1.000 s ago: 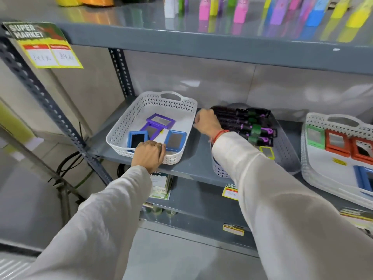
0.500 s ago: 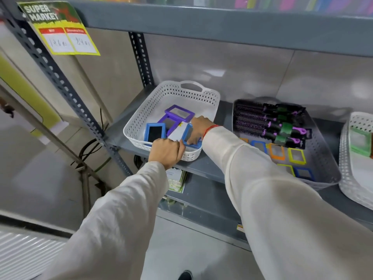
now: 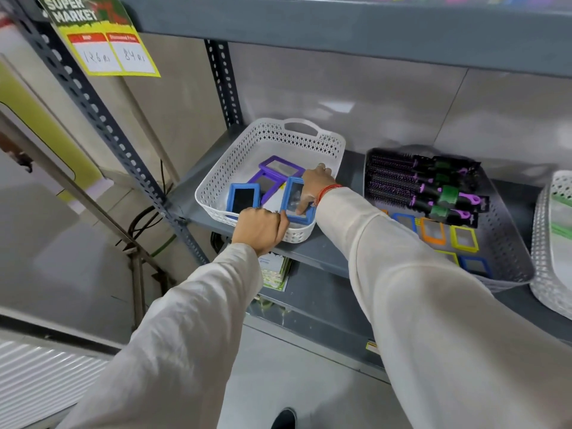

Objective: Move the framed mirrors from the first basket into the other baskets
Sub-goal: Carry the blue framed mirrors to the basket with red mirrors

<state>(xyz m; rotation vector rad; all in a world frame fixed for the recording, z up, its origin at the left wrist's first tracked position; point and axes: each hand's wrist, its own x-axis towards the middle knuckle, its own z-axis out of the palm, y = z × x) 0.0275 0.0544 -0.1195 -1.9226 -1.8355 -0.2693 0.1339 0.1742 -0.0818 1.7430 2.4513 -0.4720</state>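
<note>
A white perforated basket (image 3: 244, 156) stands at the left of the grey shelf. Inside lie two purple framed mirrors (image 3: 280, 168) and a blue framed mirror (image 3: 243, 198) lying flat. My right hand (image 3: 311, 184) grips a second blue framed mirror (image 3: 294, 196) by its edges and tilts it up at the basket's right side. My left hand (image 3: 261, 227) is closed over the basket's front rim. A grey basket (image 3: 507, 243) to the right holds orange, yellow and blue framed mirrors (image 3: 433, 232). A second white basket (image 3: 549, 274) shows at the far right edge.
Black round hairbrushes (image 3: 418, 184) with purple and green handles fill the back of the grey basket. An upper shelf (image 3: 340, 23) hangs close overhead with a yellow price sign (image 3: 105, 41). Perforated steel uprights (image 3: 102, 119) stand left. A lower shelf holds green packets (image 3: 275, 270).
My right hand went from the basket's right rim onto the blue mirror and has tipped it up. The view shifted left, cutting off most of the far-right basket. My left hand stays on the rim.
</note>
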